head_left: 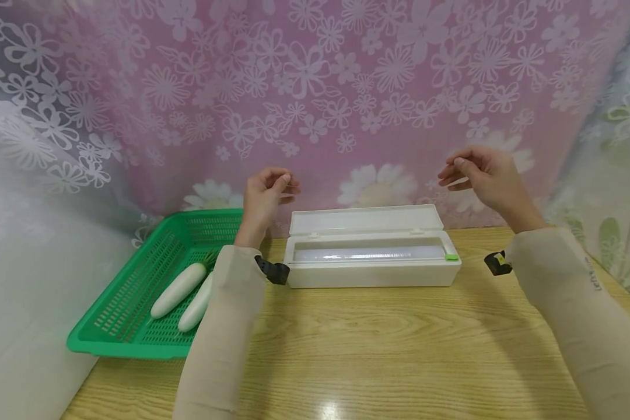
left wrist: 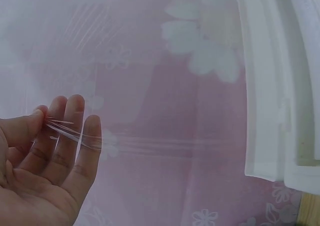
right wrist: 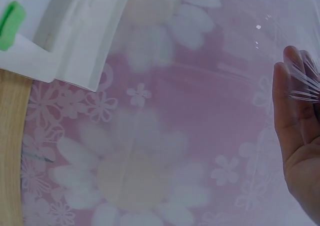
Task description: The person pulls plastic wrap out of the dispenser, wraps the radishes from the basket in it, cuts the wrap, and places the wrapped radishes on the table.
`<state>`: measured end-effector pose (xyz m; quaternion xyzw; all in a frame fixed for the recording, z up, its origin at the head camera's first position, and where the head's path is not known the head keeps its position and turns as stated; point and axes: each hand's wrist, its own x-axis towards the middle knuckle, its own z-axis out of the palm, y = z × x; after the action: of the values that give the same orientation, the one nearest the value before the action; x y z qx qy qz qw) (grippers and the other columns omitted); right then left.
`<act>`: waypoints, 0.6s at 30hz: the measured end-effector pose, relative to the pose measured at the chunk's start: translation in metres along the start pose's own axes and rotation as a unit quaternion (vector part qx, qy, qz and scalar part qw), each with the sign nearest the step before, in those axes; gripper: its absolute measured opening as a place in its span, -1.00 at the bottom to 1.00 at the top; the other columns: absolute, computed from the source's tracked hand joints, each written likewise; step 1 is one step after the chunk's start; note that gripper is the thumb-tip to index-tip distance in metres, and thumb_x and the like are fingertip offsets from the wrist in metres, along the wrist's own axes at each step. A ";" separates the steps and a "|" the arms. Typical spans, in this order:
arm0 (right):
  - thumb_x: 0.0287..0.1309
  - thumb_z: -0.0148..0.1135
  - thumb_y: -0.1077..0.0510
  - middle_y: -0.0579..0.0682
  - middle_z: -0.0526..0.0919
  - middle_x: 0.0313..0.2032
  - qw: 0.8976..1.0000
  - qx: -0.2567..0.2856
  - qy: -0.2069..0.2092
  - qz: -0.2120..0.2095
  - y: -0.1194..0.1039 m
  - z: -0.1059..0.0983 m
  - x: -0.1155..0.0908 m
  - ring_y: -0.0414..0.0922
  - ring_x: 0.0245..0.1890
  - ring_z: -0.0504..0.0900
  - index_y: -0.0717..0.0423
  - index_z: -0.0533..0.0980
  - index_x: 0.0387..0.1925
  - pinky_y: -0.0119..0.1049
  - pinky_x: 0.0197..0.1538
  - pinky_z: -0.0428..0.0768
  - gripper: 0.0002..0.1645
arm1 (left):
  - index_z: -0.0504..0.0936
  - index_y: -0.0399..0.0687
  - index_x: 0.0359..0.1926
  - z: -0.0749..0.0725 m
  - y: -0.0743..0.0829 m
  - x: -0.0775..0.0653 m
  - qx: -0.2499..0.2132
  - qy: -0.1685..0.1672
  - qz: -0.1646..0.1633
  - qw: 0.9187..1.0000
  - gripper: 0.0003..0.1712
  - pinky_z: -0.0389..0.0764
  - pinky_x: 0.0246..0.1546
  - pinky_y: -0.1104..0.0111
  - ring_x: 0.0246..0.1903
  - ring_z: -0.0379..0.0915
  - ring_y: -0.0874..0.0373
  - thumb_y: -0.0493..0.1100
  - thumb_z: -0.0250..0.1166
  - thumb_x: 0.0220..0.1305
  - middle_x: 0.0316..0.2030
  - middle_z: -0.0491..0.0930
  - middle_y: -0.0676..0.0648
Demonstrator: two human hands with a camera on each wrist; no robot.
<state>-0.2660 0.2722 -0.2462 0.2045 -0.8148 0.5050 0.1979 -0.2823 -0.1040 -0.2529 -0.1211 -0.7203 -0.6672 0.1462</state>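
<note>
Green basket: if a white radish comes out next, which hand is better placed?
Probably the left hand: nearer the basket, while the right hand is beyond the white box. Both pinch clear film, so the left would need freeing first.

Home-like setting, flowered pink curtain (head_left: 315, 125), wood-grain tabletop (head_left: 373, 350), cling-film box (head_left: 373, 276), green basket (head_left: 131, 350) of white radishes (head_left: 178, 290)

The left sleeve (head_left: 226, 332) hides the three-o'clock side of the green basket (head_left: 131, 291); the right wrist view crops the right hand (right wrist: 300, 141) at three o'clock.
</note>
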 end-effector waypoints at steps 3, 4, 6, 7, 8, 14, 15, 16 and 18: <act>0.55 -0.06 0.26 -0.24 0.73 -0.34 1.000 -0.007 -0.001 0.011 -0.006 -0.004 0.005 -0.32 -0.33 0.73 0.32 0.54 -0.07 -0.45 -0.25 0.67 -0.75 | 0.59 -0.39 -0.05 0.000 0.007 0.002 -0.001 0.002 0.006 1.000 -0.83 0.69 -0.12 0.18 -0.35 0.65 0.20 -0.33 0.16 0.50 -0.31 0.67 -0.07; 0.55 -0.06 0.26 -0.24 0.72 -0.34 1.000 -0.007 -0.002 0.014 -0.008 -0.005 0.006 -0.31 -0.32 0.73 0.32 0.54 -0.06 -0.45 -0.25 0.67 -0.74 | 0.59 -0.39 -0.05 0.000 0.009 0.003 0.000 0.003 0.008 1.000 -0.83 0.69 -0.13 0.18 -0.35 0.65 0.20 -0.33 0.16 0.50 -0.32 0.67 -0.06; 0.56 -0.06 0.25 -0.24 0.72 -0.33 1.000 -0.008 -0.004 0.019 -0.012 -0.007 0.008 -0.31 -0.32 0.73 0.30 0.54 -0.06 -0.45 -0.25 0.66 -0.75 | 0.60 -0.38 -0.05 0.000 0.013 0.004 -0.004 0.005 0.012 1.000 -0.84 0.69 -0.14 0.19 -0.36 0.65 0.20 -0.34 0.16 0.50 -0.33 0.66 -0.05; 0.56 -0.06 0.25 -0.24 0.72 -0.33 1.000 -0.007 -0.004 0.019 -0.014 -0.008 0.010 -0.31 -0.32 0.73 0.28 0.54 -0.07 -0.46 -0.25 0.66 -0.75 | 0.60 -0.38 -0.05 0.000 0.016 0.005 -0.004 0.007 0.015 1.000 -0.84 0.69 -0.15 0.21 -0.37 0.65 0.20 -0.34 0.16 0.50 -0.34 0.66 -0.03; 0.55 -0.06 0.25 -0.24 0.73 -0.34 1.000 -0.006 -0.004 0.018 -0.016 -0.009 0.011 -0.31 -0.32 0.73 0.27 0.55 -0.08 -0.46 -0.25 0.66 -0.76 | 0.60 -0.37 -0.06 0.000 0.018 0.005 -0.005 0.008 0.017 1.000 -0.84 0.69 -0.16 0.22 -0.37 0.65 0.20 -0.34 0.17 0.49 -0.35 0.66 -0.02; 0.54 -0.04 0.28 -0.19 0.75 -0.35 1.000 0.018 0.003 0.001 -0.026 -0.016 0.017 -0.28 -0.33 0.75 0.19 0.58 -0.13 -0.44 -0.26 0.67 -0.76 | 0.59 -0.42 0.00 -0.002 0.032 0.009 -0.012 0.002 0.034 0.999 -0.79 0.69 -0.17 0.25 -0.36 0.66 0.20 -0.33 0.17 0.49 -0.37 0.66 0.03; 0.53 -0.04 0.28 -0.18 0.75 -0.34 1.000 0.024 0.004 -0.001 -0.028 -0.017 0.018 -0.27 -0.33 0.75 0.18 0.59 -0.13 -0.44 -0.26 0.67 -0.76 | 0.59 -0.43 0.01 -0.003 0.034 0.009 -0.014 0.001 0.038 0.999 -0.79 0.69 -0.17 0.25 -0.35 0.66 0.20 -0.33 0.17 0.49 -0.37 0.66 0.03; 0.53 -0.03 0.28 -0.17 0.75 -0.34 1.000 0.029 0.005 -0.004 -0.030 -0.018 0.019 -0.27 -0.33 0.75 0.18 0.59 -0.13 -0.44 -0.25 0.67 -0.76 | 0.59 -0.44 0.01 -0.003 0.036 0.010 -0.015 0.001 0.042 0.999 -0.78 0.69 -0.17 0.26 -0.35 0.66 0.20 -0.33 0.17 0.49 -0.36 0.66 0.03; 0.53 -0.02 0.28 -0.16 0.75 -0.34 0.999 0.034 0.011 -0.007 -0.034 -0.019 0.021 -0.27 -0.33 0.75 0.17 0.60 -0.13 -0.44 -0.25 0.67 -0.76 | 0.59 -0.44 0.01 -0.005 0.039 0.010 -0.015 0.002 0.051 0.999 -0.78 0.69 -0.16 0.25 -0.34 0.66 0.19 -0.33 0.16 0.49 -0.35 0.66 0.02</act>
<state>-0.2633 0.2730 -0.2020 0.2116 -0.7935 0.5331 0.2036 -0.2770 -0.1059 -0.2123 -0.1584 -0.7027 -0.6701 0.1792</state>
